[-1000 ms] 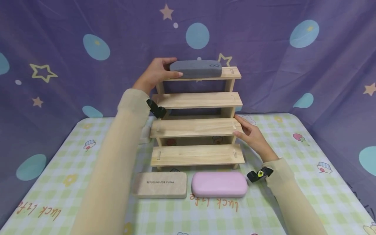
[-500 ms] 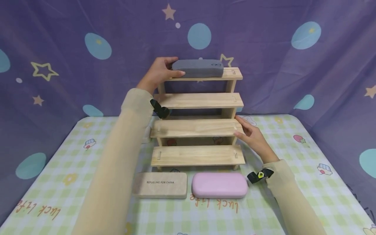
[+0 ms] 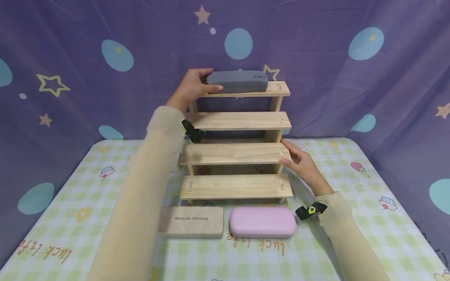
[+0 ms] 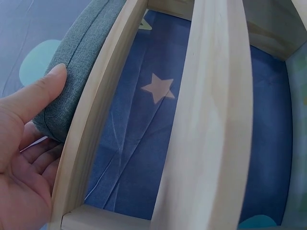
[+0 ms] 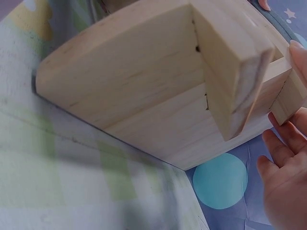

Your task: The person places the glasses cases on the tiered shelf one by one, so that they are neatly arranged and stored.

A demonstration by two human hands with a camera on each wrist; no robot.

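Observation:
A grey-blue glasses case (image 3: pixel 239 81) with a small spectacles print lies along the top board of a four-step wooden display rack (image 3: pixel 235 153). My left hand (image 3: pixel 191 88) grips the case's left end, thumb on the front face. In the left wrist view its other fingers curl behind the fabric case (image 4: pixel 79 72), partly hidden. My right hand (image 3: pixel 301 164) holds the rack's right side by the end of the second board from the bottom. The right wrist view shows its fingertips touching that wooden end (image 5: pixel 288 100).
On the checked tablecloth (image 3: pixel 197 263), in front of the rack, lie a beige case (image 3: pixel 191 228) lettered "REFUELING FOR CHINA" and a pink glasses case (image 3: pixel 262 222). A purple patterned curtain (image 3: pixel 309 97) hangs close behind. A pale object (image 3: pixel 175 163) is half hidden left of the rack.
The left hand and grey-blue case have edged slightly right in the head view, which itself shifted a little. The right hand stays at the rack's side, and both cases on the table stay put.

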